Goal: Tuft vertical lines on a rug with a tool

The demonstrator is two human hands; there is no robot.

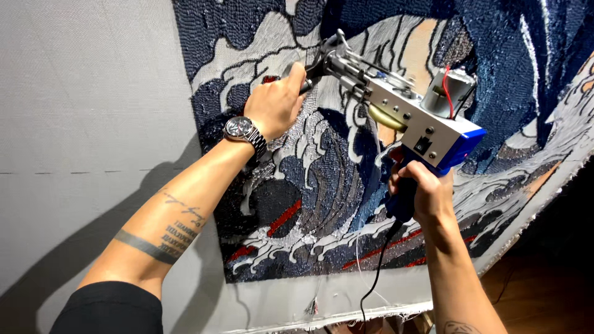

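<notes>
Both hands, left [276,102] and right [427,192], clench the tufting gun [408,114] (bare cloth [93,111] lies leftward).

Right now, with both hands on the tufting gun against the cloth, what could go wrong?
1. The left hand grips the front handle right beside the needle end of the tufting gun; a slip could bring the fingers to the moving parts.
2. The black cord hangs across the tufted rug below the right hand and may snag.
</notes>
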